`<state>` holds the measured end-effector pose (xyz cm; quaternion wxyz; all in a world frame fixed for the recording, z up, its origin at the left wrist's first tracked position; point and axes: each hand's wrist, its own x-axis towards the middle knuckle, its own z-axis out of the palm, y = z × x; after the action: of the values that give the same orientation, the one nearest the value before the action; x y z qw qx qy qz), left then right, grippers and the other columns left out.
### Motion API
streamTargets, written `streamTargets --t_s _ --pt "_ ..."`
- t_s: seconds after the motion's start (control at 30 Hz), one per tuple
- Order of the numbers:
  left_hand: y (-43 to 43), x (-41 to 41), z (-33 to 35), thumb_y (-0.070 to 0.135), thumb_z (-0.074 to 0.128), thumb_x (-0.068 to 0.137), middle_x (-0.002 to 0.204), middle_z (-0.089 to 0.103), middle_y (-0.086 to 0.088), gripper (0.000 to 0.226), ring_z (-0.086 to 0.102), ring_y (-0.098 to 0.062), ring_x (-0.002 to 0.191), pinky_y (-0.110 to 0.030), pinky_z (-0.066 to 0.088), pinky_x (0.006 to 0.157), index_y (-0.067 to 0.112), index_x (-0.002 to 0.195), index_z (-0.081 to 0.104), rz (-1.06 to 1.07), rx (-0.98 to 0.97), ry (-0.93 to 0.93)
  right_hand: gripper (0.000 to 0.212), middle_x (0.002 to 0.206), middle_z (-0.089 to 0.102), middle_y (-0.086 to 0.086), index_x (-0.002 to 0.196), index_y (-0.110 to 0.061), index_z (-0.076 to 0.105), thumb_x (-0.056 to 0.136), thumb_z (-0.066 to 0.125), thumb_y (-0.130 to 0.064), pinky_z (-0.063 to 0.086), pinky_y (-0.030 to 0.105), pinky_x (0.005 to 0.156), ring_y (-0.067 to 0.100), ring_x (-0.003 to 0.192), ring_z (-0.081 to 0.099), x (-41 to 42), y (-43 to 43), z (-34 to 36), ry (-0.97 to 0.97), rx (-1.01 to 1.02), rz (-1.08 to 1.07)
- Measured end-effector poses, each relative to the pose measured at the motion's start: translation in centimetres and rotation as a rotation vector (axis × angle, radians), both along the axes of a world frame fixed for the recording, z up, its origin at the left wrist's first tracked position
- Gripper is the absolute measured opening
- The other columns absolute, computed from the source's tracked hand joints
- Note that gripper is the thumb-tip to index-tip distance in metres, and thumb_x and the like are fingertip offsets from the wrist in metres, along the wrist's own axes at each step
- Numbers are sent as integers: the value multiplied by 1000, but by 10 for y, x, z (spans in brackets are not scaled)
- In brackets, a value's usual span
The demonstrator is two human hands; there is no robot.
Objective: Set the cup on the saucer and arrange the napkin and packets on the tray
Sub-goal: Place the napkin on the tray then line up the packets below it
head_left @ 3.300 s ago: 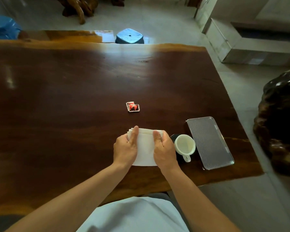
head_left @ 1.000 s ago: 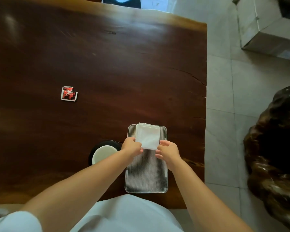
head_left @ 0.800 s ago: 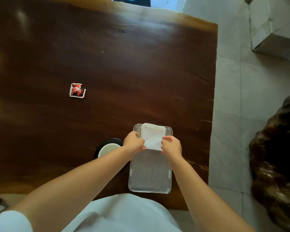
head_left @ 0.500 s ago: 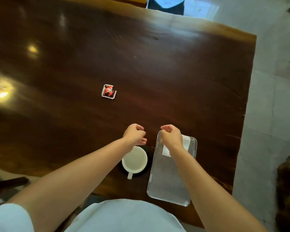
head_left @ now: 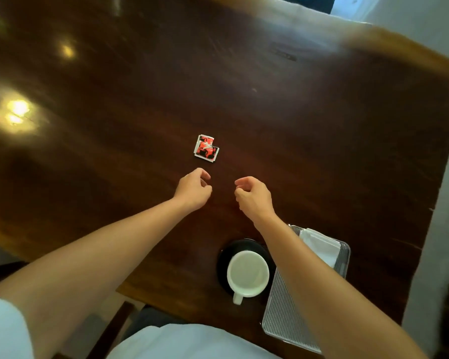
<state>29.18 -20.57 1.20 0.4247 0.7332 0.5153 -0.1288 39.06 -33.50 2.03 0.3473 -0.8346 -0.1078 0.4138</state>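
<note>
Packets (head_left: 206, 148), red and white, lie overlapped on the table (head_left: 322, 125), just beyond both hands and a little left of the gap between them. Left hand (head_left: 194, 189) is nearer, almost straight below them, its fingers loosely curled and empty. Right hand (head_left: 253, 195) hangs further right, likewise curled around nothing. Any long axis is hard to read from the overlap. Nearer the body, the cup (head_left: 247, 275) already sits on the saucer (head_left: 224, 255), and beside it the napkin (head_left: 320, 244) lies at the far end of the tray (head_left: 283, 317). A short forward reach by the left hand looks enough.
</note>
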Motion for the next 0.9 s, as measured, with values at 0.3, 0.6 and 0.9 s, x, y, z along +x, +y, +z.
streamTargets --t_s 0.3,0.6,0.9 --pt "72 30 -35 25 63 96 141 47 -7 44 56 -22 122 -25 43 85 21 138 51 -157 176 -100 52 138 57 5 142 -17 52 93 65 -18 51 39 103 19 120 58 10 102 -35 -131 -111 61" --pt "120 55 -72 20 62 97 159 25 -4 64 52 -32 131 -46 52 102 19 154 33 -439 187 -58 56 145 39 3 144 -18 47 92 69 -22 44 29 91 21 127 44 13 153 -75 -295 -245 122" --pt "106 43 -64 16 71 88 122 49 -8 30 51 -24 108 -36 51 80 20 108 49 -419 210 35 23 110 57 4 109 -18 62 88 69 -13 51 34 82 21 100 55 11 139 -81 -244 -273 277"
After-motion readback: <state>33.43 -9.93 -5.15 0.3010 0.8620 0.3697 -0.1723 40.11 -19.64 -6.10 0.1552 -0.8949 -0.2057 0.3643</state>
